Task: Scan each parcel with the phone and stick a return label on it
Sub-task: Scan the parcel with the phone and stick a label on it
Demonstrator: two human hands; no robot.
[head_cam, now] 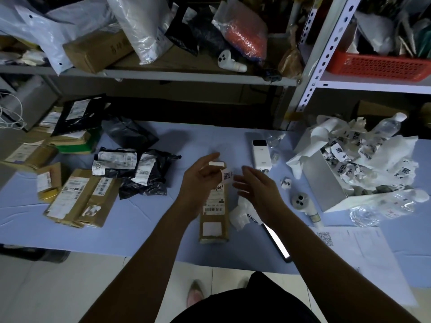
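- Our left hand (200,177) pinches a return label (227,177) at its fingertips, above the far end of the long brown parcel (213,220).
- Our right hand (255,185) hovers with fingers spread and loose, holding nothing, its tips just beside the label.
- The parcel lies lengthwise on the blue table (140,217), between our forearms.
- The phone (276,240) lies just right of the parcel.

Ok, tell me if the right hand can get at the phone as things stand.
Probably yes. The right hand is open and holds nothing, and the phone lies uncovered on the table close beside that forearm. The left hand pinches the return label.
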